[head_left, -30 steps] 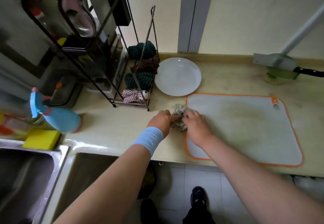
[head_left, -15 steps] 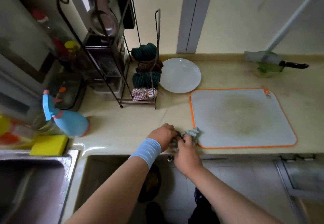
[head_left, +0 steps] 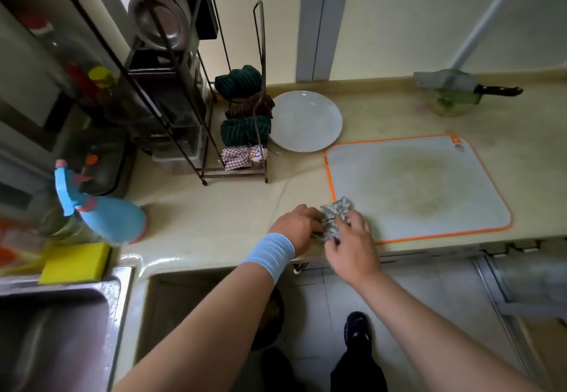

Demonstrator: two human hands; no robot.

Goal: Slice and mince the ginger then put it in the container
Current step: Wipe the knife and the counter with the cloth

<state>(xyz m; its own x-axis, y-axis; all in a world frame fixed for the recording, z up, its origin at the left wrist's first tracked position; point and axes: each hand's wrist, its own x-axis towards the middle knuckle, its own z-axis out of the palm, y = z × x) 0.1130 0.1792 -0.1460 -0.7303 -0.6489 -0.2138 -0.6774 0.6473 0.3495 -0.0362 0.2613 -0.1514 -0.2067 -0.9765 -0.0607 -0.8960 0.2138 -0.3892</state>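
Both hands hold a small speckled grey cloth (head_left: 337, 211) at the near left corner of the grey cutting board (head_left: 417, 186) with an orange rim. My left hand (head_left: 296, 224), with a light blue wristband, grips the cloth's left side. My right hand (head_left: 352, 242) pinches its right side. A cleaver (head_left: 466, 84) with a black handle lies across a green glass container (head_left: 454, 104) at the back right of the counter. No ginger is visible.
A white plate (head_left: 306, 121) lies behind the board. A wire rack (head_left: 242, 133) with rolled cloths stands to its left. A blue spray bottle (head_left: 107, 210), a yellow sponge (head_left: 75, 262) and a steel sink (head_left: 55, 330) are at the left.
Both hands and the cloth slid from the board's far left corner to its near left corner at the counter's front edge. The camera view shifted.
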